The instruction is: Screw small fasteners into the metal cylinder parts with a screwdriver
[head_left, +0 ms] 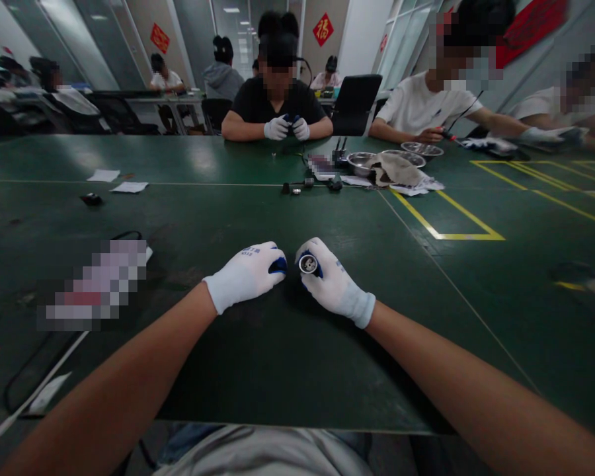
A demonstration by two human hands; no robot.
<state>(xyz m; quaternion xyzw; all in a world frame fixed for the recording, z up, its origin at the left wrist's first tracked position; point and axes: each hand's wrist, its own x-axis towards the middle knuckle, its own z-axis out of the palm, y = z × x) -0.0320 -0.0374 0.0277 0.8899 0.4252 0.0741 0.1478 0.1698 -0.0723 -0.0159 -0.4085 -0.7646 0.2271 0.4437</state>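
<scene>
My right hand (pixel 330 281), in a white glove with a blue palm, is wrapped round a small cylinder with a silver rim (pixel 308 264). The cylinder's round end faces up, and darker details show inside the rim; its lower part is hidden in the fingers. Just to the left, my left hand (pixel 250 271) wears a matching glove and rests low over the green table (pixel 277 370). Its fingers are curled towards the thumb, and anything between them is hidden. A narrow gap separates the two hands.
A blurred-out packet (pixel 99 284) and a dark cord lie left of my arms. Small dark parts (pixel 297 188), metal bowls (pixel 361 163) and a cloth (pixel 396 170) are across the table. A person in black (pixel 277 99) sits opposite, gloved hands on a dark object.
</scene>
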